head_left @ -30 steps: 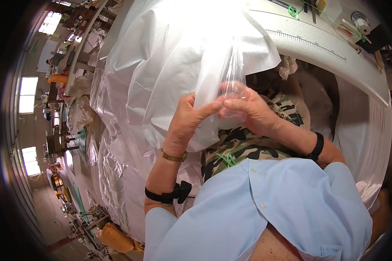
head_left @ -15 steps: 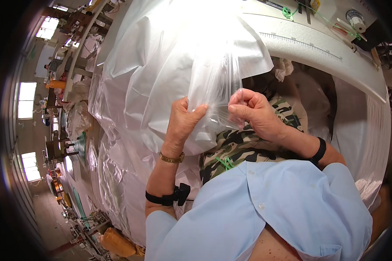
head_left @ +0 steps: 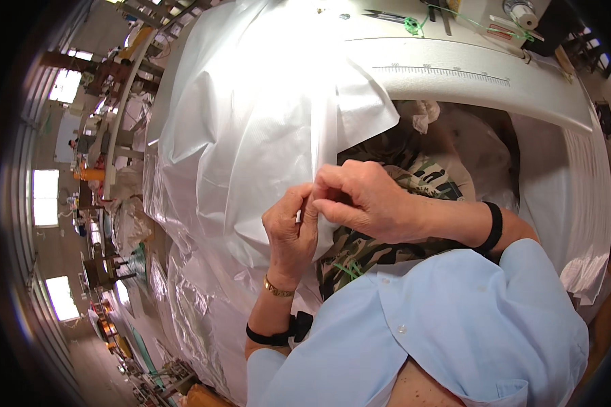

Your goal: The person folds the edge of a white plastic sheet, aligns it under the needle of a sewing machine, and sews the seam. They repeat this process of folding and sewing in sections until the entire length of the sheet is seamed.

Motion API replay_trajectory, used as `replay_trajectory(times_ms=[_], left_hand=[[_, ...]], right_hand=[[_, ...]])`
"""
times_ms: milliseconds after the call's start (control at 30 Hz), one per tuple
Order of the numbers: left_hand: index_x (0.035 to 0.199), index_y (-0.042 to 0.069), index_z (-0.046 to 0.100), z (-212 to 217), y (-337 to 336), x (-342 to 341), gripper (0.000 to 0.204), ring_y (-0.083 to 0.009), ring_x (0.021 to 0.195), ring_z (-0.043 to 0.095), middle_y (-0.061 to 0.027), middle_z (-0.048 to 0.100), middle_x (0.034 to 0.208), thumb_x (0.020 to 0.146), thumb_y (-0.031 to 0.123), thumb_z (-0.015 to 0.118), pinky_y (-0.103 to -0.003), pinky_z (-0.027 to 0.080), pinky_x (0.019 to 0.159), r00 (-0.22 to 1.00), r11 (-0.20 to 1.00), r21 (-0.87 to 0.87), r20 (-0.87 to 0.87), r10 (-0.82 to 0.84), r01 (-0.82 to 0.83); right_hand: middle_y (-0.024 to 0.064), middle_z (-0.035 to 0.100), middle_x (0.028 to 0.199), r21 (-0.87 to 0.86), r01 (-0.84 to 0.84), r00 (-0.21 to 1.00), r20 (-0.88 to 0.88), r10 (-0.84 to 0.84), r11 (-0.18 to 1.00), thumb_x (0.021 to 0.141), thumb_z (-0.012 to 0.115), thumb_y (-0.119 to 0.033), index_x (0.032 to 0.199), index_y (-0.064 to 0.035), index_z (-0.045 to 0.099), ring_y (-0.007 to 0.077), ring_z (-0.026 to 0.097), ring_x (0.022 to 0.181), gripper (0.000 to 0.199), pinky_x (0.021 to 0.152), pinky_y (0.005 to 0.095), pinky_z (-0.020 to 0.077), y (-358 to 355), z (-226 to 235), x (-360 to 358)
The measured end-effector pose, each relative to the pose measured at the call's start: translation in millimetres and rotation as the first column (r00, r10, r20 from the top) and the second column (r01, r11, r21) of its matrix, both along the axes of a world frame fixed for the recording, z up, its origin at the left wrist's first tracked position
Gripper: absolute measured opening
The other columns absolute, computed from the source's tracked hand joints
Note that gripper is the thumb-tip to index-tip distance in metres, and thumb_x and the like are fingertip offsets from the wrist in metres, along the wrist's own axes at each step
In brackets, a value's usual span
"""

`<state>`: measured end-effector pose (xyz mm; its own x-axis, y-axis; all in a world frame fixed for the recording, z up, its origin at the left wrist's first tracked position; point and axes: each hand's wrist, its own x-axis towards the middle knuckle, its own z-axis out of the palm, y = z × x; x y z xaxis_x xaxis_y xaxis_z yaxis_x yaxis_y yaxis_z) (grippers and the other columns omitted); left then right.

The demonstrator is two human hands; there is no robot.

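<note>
A big translucent white plastic sheet [head_left: 251,142] spills from the work table over my lap. Its edge is gathered into a narrow fold that runs down to my fingers. My left hand [head_left: 290,220] pinches the lower end of this fold between thumb and fingers. Right against it, my right hand [head_left: 363,201] is closed with thumb and fingertips curled together at the same edge. How much of the sheet lies between the right fingertips is hidden. Camouflage cloth [head_left: 360,254] covers my lap beneath both hands.
The white table edge [head_left: 468,74] with a ruler scale curves across the far right. Dark tweezers [head_left: 383,15] and green thread [head_left: 413,26] lie on it, near a machine with a dial [head_left: 521,12]. Stacked white sheets [head_left: 570,183] hang at right. More crinkled plastic [head_left: 190,305] lies at left.
My right hand has moved left to meet my left hand. The clear, spread part of the sheet between them is now drawn into a narrow fold. The view has shifted slightly.
</note>
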<state>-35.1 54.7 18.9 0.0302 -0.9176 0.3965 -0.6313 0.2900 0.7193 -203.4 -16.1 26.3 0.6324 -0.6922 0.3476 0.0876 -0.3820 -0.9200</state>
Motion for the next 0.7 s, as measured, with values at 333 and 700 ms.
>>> replay_trajectory(times_ms=[333,700], left_hand=[[0.111,-0.005,0.063,-5,1,11,0.019,-0.0061,0.088,0.058,-0.0024,0.065,0.099,0.098,0.006,0.056,-0.019,0.046,0.077,0.791,0.916,0.259,-0.604,-0.094,0.307],[0.09,0.004,0.06,-4,-21,-8,0.015,-0.0015,0.062,0.049,0.003,0.061,0.078,0.1,0.014,0.056,-0.017,0.04,0.056,0.534,0.88,0.399,-0.818,0.215,0.256]], right_hand=[[0.0118,0.058,0.061,-0.121,-0.049,0.997,-0.068,0.041,0.991,0.089,0.061,-0.014,0.088,-0.0036,0.054,0.0282,0.059,0.053,0.013,0.051,0.0353,0.0457,1,-6,2],[0.0063,0.06,0.07,-0.549,0.002,1.0,-0.011,-0.01,0.836,0.083,0.071,-0.013,0.087,-0.0069,0.058,0.0254,0.059,0.064,0.015,0.062,0.0375,0.0471,-10,-21,-11]])
